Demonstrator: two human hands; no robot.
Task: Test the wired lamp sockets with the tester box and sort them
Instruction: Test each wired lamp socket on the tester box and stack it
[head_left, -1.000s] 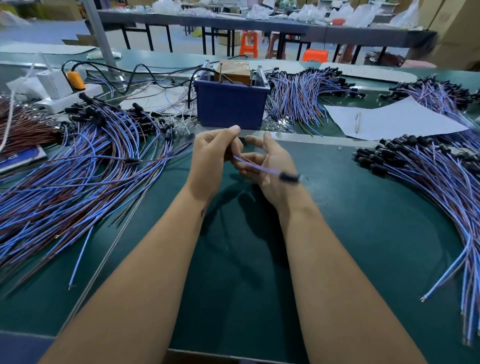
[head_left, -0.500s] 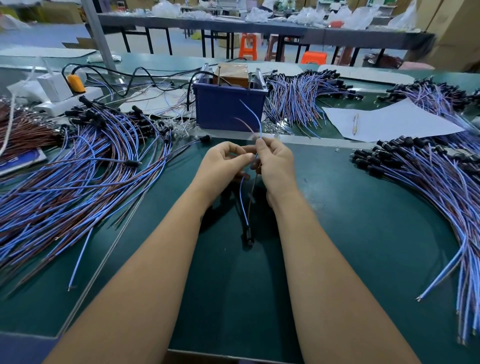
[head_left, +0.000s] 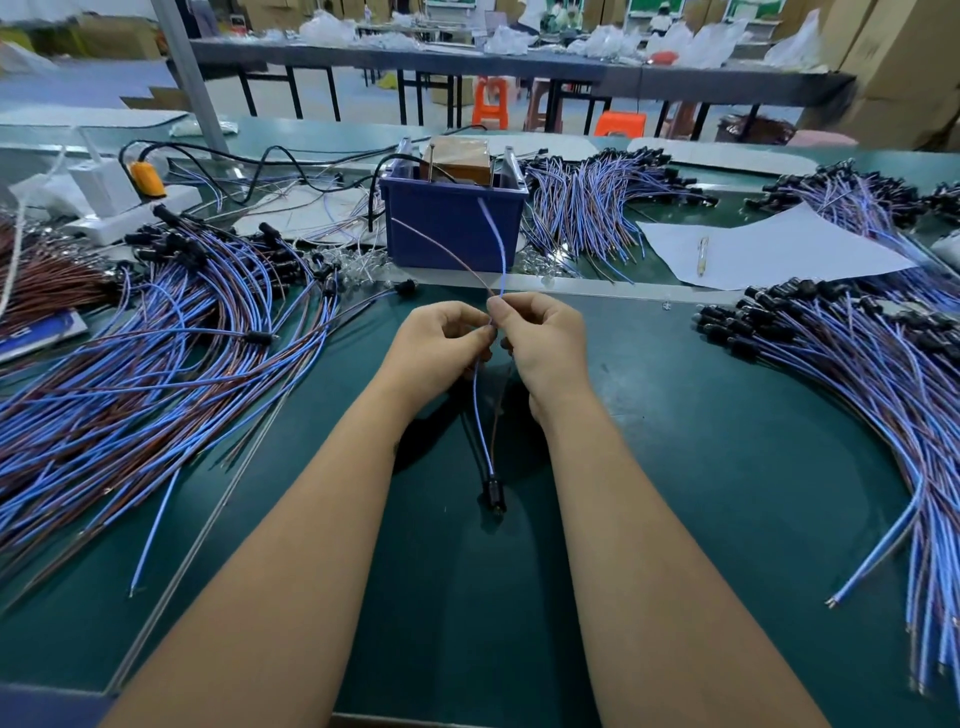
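both hands' fingers (head_left: 480, 332) pinch one socket's (head_left: 494, 493) wires (head_left: 480, 410); no writing legible.

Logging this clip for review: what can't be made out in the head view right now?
- Tester box: its contacts sit behind the blue bin wall.
- Where the left hand and right hand pinch the wires: hidden by curled fingers.
- Lamp socket: too small to tell its condition.
- Right wire pile: cut off by the frame edge.
- Far benches: blurred.

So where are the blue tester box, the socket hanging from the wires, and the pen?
Blue tester box (head_left: 451, 234): head view, front wall.
Socket (head_left: 494, 494): head view, black body.
Pen (head_left: 703, 255): head view, mid-barrel.
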